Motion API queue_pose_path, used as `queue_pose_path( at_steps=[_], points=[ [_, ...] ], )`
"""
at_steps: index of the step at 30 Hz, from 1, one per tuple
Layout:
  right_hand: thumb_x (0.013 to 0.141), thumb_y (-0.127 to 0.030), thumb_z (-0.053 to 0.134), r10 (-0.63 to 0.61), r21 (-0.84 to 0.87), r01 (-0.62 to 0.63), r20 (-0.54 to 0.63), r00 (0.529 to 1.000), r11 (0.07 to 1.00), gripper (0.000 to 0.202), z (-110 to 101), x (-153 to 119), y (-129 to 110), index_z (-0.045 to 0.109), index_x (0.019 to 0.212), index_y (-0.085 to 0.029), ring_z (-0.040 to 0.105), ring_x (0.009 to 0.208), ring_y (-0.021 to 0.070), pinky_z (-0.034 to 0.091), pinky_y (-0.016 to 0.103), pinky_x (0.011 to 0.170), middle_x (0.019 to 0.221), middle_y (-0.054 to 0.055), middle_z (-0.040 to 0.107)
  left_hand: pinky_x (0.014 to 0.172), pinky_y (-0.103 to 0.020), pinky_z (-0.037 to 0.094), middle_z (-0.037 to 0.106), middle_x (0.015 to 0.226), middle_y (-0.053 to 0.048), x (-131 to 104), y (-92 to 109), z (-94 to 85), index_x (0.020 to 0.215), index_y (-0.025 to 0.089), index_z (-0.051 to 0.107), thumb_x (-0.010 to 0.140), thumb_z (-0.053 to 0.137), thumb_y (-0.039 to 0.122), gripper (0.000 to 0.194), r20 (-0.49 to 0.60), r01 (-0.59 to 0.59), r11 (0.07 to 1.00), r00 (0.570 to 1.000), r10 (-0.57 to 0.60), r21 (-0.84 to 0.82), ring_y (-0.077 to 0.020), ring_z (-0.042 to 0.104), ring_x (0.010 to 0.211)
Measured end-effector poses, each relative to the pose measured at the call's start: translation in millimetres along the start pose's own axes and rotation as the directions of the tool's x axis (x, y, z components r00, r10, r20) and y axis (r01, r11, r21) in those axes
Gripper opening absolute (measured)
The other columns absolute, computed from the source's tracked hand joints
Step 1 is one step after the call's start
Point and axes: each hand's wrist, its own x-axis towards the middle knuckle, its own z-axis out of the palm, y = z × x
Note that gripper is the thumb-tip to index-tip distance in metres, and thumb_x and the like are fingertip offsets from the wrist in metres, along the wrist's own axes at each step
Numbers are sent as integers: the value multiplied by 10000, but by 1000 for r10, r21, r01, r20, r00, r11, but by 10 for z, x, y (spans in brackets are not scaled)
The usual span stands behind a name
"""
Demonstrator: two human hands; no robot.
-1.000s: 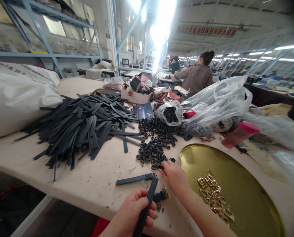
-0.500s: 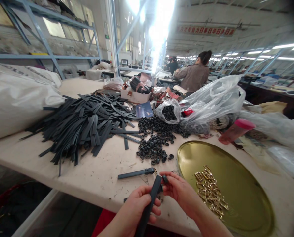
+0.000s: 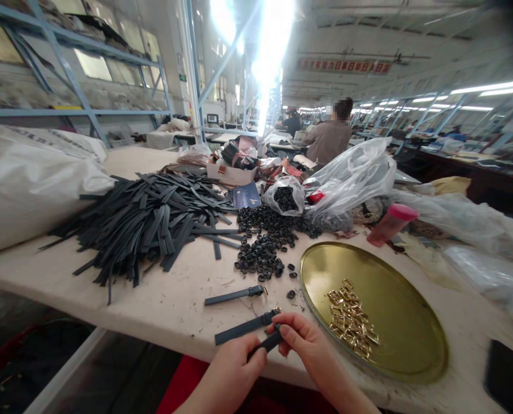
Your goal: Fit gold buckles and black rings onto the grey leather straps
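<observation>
My left hand point(image 3: 238, 357) is closed around a dark leather strap point(image 3: 268, 344) at the table's front edge. My right hand point(image 3: 302, 339) pinches the far end of that strap. The fingers cover this end, so a small loop there cannot be made out clearly. Just beyond my hands lie two short straps with gold buckles, a nearer strap point(image 3: 241, 329) and a farther strap point(image 3: 230, 296). One loose black loop point(image 3: 290, 294) sits close by, in front of a heap of black loops point(image 3: 260, 253). Gold buckles point(image 3: 352, 325) are piled on a round gold tray point(image 3: 405, 310) at right.
A large pile of dark straps point(image 3: 144, 224) spreads over the left side, beside a white sack point(image 3: 36, 184). Behind are a plastic bag of loops point(image 3: 284, 198), a cardboard box point(image 3: 230, 174) and a pink-lidded container point(image 3: 390, 224). A person point(image 3: 330, 138) sits farther back.
The held strap has tipped from steep to lower, and my right hand, which held a small black loop beside it, has closed on its end. The view has shifted slightly.
</observation>
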Motion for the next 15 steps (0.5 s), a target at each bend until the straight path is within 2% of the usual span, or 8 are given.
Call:
queue_pose_path(
  at_steps=[2,5,9,12,14,15],
  points=[
    [627,-441,701,-10,17,10,24,1000,1000,344,2,-33,6,615,802,-158,503,484,87,395,243,511,758,47,683,533,-198,278,512,590,37,-23,45,-12,656,158,573,783,426,259,219,0,-3,1000,1000,3,25,-120,449,585],
    [641,-446,688,-12,75,11,2,1000,997,337,44,-87,50,589,806,-170,509,488,87,399,240,512,770,39,677,544,-192,300,535,605,33,-27,113,12,693,160,600,802,407,269,247,-1,-31,999,1000,31,-8,-130,468,602],
    [632,-441,697,-75,55,76,-30,997,996,323,94,-148,141,571,770,-177,487,475,87,381,213,473,604,-26,593,633,-195,362,618,716,-4,-23,165,95,697,168,598,806,419,280,238,-10,-86,995,996,86,-60,-151,533,688],
    [634,-451,691,-83,51,86,-59,995,995,329,70,-155,164,570,761,-173,477,476,82,369,203,464,600,-31,566,526,-201,364,598,637,3,-31,118,162,869,175,584,803,422,306,219,97,51,994,994,-41,-101,-135,519,537],
    [629,-466,690,-82,68,88,-81,993,994,346,64,-148,171,577,749,-161,466,472,75,355,200,462,614,-21,566,504,-203,364,555,564,35,-24,58,198,1069,183,512,791,447,306,311,166,130,980,981,-104,-151,-123,482,468],
    [622,-472,692,-77,77,84,-91,993,993,354,75,-145,181,579,743,-158,453,462,72,347,199,460,596,-26,551,529,-207,377,542,550,45,-12,30,212,1144,187,465,785,465,309,378,165,134,973,981,-104,-186,-124,477,470]
  ],
)
